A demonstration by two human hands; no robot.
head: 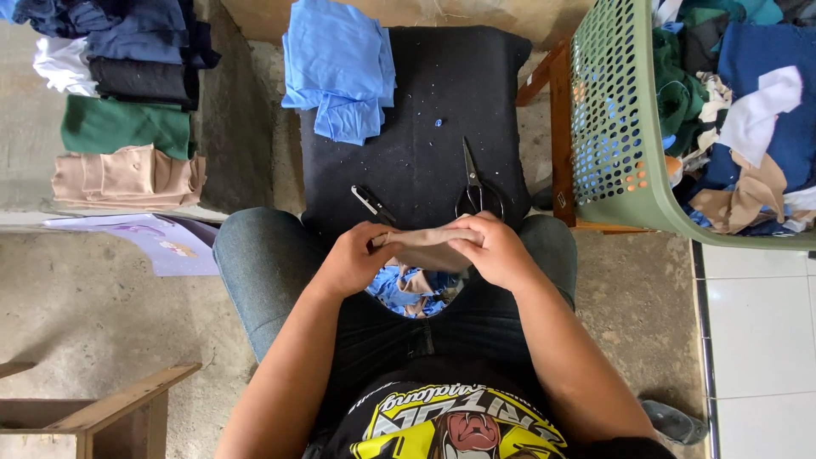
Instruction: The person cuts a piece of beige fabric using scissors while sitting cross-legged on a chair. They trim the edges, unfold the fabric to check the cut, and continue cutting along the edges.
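Observation:
Both my hands hold a small tan cloth piece point(425, 237) over my lap. My left hand point(353, 259) pinches its left end, and my right hand point(489, 249) grips its right end, fingers curled over it. Below the hands, blue and tan fabric scraps point(412, 293) lie between my thighs. On the black cushion point(425, 110) just beyond my hands lie black scissors point(476, 187) and a small black clipper tool point(371, 202). A pile of light blue cloth pieces point(340, 64) rests on the cushion's far left corner.
A green plastic laundry basket point(616, 127) full of mixed fabric sits at the right on a wooden stand point(557, 93). Folded clothes point(127, 102) are stacked at the far left. A wooden stool point(102, 412) is at the lower left; a purple sheet point(161, 242) lies on the floor.

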